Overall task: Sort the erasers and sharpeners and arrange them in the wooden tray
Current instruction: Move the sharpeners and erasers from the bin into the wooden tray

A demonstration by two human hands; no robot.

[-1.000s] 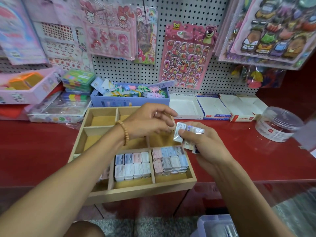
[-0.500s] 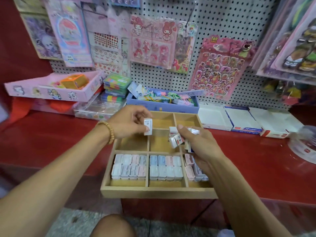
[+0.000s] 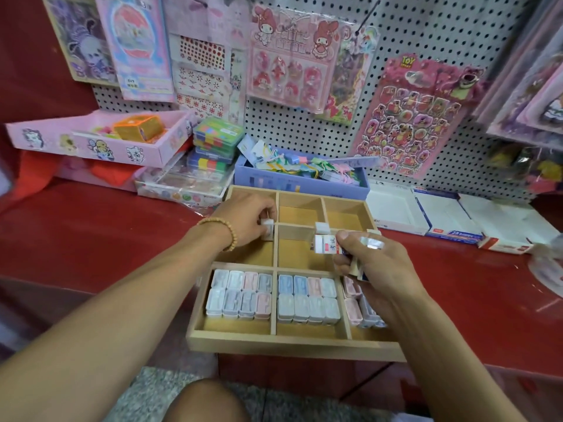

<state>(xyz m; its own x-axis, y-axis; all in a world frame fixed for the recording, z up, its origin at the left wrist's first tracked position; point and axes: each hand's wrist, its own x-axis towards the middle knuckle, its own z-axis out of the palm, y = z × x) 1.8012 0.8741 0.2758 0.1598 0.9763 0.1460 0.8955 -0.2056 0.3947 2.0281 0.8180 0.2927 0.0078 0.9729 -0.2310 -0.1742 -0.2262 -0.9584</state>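
A wooden tray [image 3: 292, 345] with nine compartments is set on the red counter [image 3: 91, 239], its near edge overhanging the counter's front. A single white eraser [image 3: 268, 229] is pinched by the left hand [image 3: 243, 222] over the middle-left compartment, against the divider at that cell's 1 o'clock corner. A beaded bracelet [image 3: 229, 232] is worn on the left wrist. Several wrapped erasers [image 3: 325, 244] are gripped in the curled fingers of the right hand [image 3: 377, 263], above the tray's middle row toward 3 o'clock. The three near compartments, at the tray's 6 o'clock side, are filled with pastel sharpeners [image 3: 307, 300] laid in tidy rows; the right-hand cell is partly hidden by the right wrist. The far row at 12 o'clock is seen bare. Beyond the tray a blue box [image 3: 301, 181] is placed, with open white cartons [image 3: 441, 214] toward 2 o'clock and a pink box [image 3: 100, 144] toward 10 o'clock. Sticker sheets [image 3: 408, 123] are hung on the pegboard [image 3: 304, 129] behind.
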